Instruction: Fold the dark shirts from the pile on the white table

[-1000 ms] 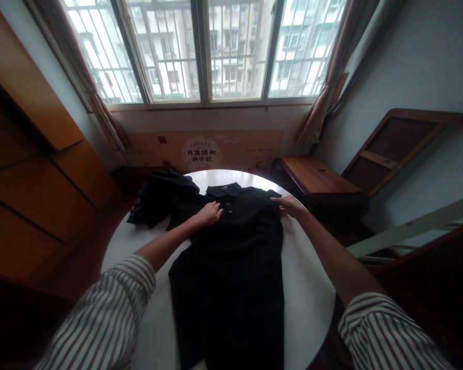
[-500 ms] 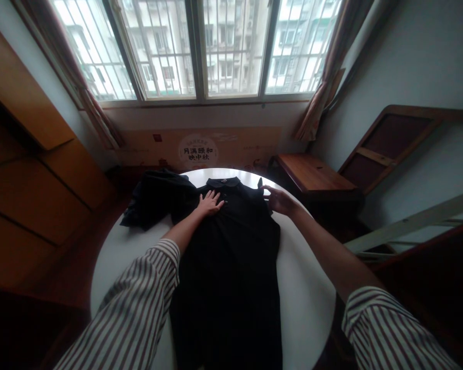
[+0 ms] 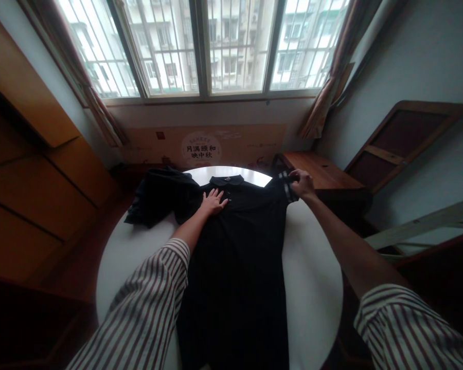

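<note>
A black polo shirt (image 3: 237,257) lies front side up along the white round table, its collar at the far edge and its lower part running toward me. My left hand (image 3: 213,202) rests flat on its chest beside the buttons, fingers spread. Out to the right, my right hand (image 3: 302,184) has its fingers closed on the cuff of the short sleeve, which shows light stripes and is stretched sideways over the table's edge. Left of the collar sits a heap of dark cloth (image 3: 158,195), touching or overlapping the shirt's other shoulder; that sleeve cannot be made out.
The white round table (image 3: 312,267) has its curved rim around the shirt. A brown wooden stand (image 3: 324,172) is beyond it at right, near a leaning wooden frame (image 3: 403,133). Yellow-brown cabinets (image 3: 27,195) line the left, and a barred window (image 3: 235,46) is ahead.
My right hand has moved right and slightly up, drawing the sleeve out from the shirt's side so its striped cuff shows. My left hand stays on the chest.
</note>
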`<action>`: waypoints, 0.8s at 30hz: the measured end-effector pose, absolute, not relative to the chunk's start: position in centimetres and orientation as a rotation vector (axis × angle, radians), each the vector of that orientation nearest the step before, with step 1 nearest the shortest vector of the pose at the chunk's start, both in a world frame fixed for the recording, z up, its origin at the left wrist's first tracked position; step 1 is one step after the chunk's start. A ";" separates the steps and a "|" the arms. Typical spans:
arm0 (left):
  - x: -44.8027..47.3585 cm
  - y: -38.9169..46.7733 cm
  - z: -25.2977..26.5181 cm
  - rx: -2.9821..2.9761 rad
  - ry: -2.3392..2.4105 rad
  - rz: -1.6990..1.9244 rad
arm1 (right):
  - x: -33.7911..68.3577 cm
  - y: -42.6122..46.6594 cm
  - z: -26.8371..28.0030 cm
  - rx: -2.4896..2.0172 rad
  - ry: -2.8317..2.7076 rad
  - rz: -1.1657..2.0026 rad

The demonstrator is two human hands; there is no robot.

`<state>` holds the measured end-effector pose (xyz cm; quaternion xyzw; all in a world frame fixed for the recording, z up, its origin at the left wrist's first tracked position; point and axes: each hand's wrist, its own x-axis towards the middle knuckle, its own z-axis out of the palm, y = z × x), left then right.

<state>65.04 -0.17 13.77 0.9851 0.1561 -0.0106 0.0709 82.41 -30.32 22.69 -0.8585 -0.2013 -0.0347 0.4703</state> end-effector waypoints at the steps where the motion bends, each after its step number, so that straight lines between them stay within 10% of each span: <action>1: 65.1 -0.2 13.8 2.961 0.472 -0.027 | 82.2 -30.9 22.5 -2.162 -0.486 -0.169; 24: 67.6 1.8 13.8 2.952 0.508 -0.081 | 76.0 -21.6 14.8 -2.658 -1.190 0.230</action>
